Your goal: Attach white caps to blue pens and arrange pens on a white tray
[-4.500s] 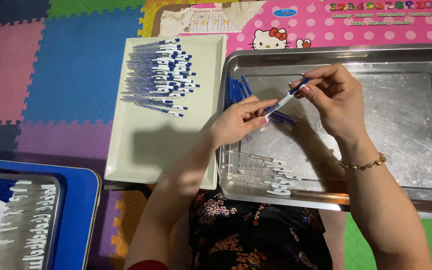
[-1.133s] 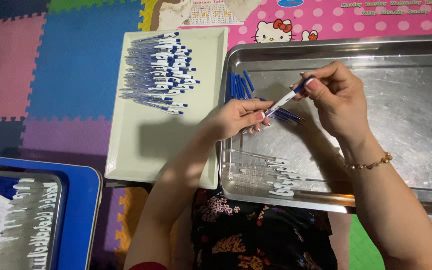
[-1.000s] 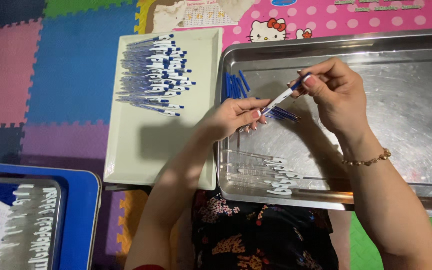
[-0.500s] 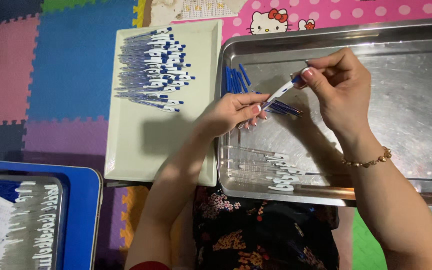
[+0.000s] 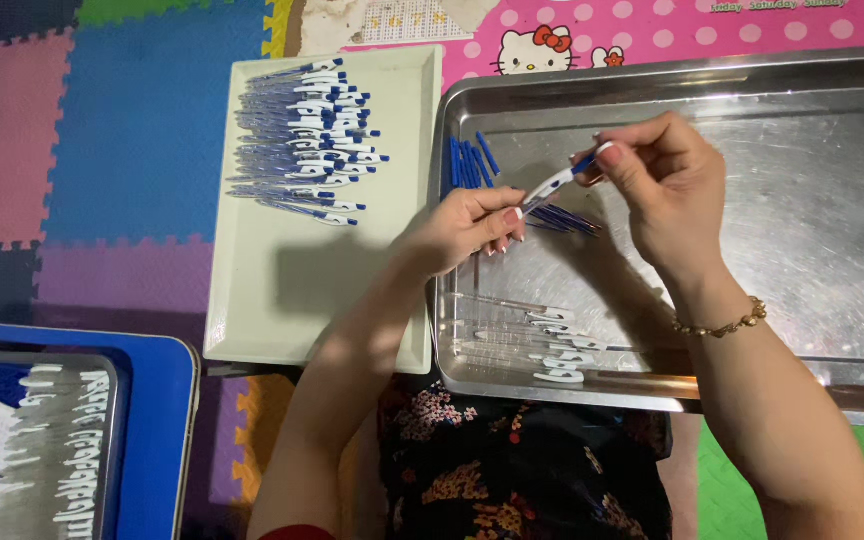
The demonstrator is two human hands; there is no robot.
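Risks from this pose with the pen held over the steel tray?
1. The white-and-blue pen is pinched only at its ends by the left hand and right hand; it may slip into the shiny steel tray.
2. Loose blue pen parts lie right beneath; a dropped piece could mix in.

This looks like a home floor used for piecework. Bright interlocking foam play mats (image 5: 142,150) in blue, pink and purple cover the floor, with a pink cartoon-cat sheet (image 5: 652,30) beside them. Trays (image 5: 832,90) of sorted pen parts lie directly on the mats.
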